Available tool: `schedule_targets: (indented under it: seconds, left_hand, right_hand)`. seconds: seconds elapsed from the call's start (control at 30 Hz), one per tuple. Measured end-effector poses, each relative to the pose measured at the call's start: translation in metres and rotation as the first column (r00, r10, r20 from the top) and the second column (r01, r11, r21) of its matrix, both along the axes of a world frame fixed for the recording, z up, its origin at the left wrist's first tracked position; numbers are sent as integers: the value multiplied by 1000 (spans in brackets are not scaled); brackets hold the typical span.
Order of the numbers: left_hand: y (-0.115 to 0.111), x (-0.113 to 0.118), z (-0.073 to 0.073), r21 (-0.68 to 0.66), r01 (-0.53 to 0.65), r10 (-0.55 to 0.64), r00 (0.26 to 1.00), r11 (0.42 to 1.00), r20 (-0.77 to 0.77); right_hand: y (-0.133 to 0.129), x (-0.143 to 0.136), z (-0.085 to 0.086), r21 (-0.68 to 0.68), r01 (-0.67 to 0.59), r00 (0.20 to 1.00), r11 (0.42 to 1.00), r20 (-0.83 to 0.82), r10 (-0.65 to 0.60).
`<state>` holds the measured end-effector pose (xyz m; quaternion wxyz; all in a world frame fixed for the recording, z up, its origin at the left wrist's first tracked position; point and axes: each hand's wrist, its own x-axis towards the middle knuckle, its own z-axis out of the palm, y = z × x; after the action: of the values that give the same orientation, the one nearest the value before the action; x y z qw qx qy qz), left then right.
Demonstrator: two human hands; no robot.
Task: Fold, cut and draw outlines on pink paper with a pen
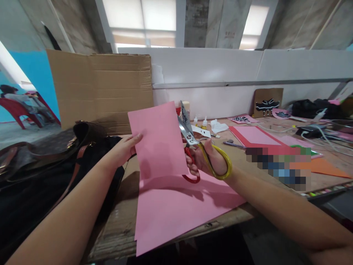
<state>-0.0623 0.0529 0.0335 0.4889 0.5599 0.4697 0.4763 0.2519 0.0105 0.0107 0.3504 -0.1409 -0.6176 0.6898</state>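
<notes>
My left hand [128,149] pinches the left edge of a pink sheet of paper [158,140], its thumb on the front face. The sheet is raised upright above the table. In my right hand [211,158] is a pair of scissors [189,135] with one yellow and one red handle. Their metal blades are spread apart beside the sheet's right edge, pointing up and away. Whether the paper lies between the blades I cannot tell. Beneath both hands, more pink paper [176,213] lies on the table, its corner reaching past the front edge.
A dark bag [91,132] stands at the left, before a cardboard panel [121,92]. Small glue bottles [204,123] and a crumpled tissue [218,126] are behind the scissors. Red and pink sheets [256,135], an orange sheet [331,167] and cables [325,134] lie at right. Far left, a person sits.
</notes>
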Motion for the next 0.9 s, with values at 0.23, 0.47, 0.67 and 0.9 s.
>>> schedule_targets:
  seconds: [0.23,0.47,0.67,0.9]
  left_hand:
    - [-7,4,1,-32,-34,33,999,999,-20]
    - [-4,7,-5,56,-33,37,996,998,-78]
    - [-10,13,0,74,-19,30,990,997,-141]
    - [-11,15,2,64,-25,35,984,998,-172]
  right_hand:
    - [5,-4,-15,-31,-55,998,998,18,56]
    - [7,-5,-19,-9,31,999,999,19,-31]
    - [4,-6,-19,-13,50,998,999,30,-50]
    - [-3,-6,-11,9,82,996,997,43,-82]
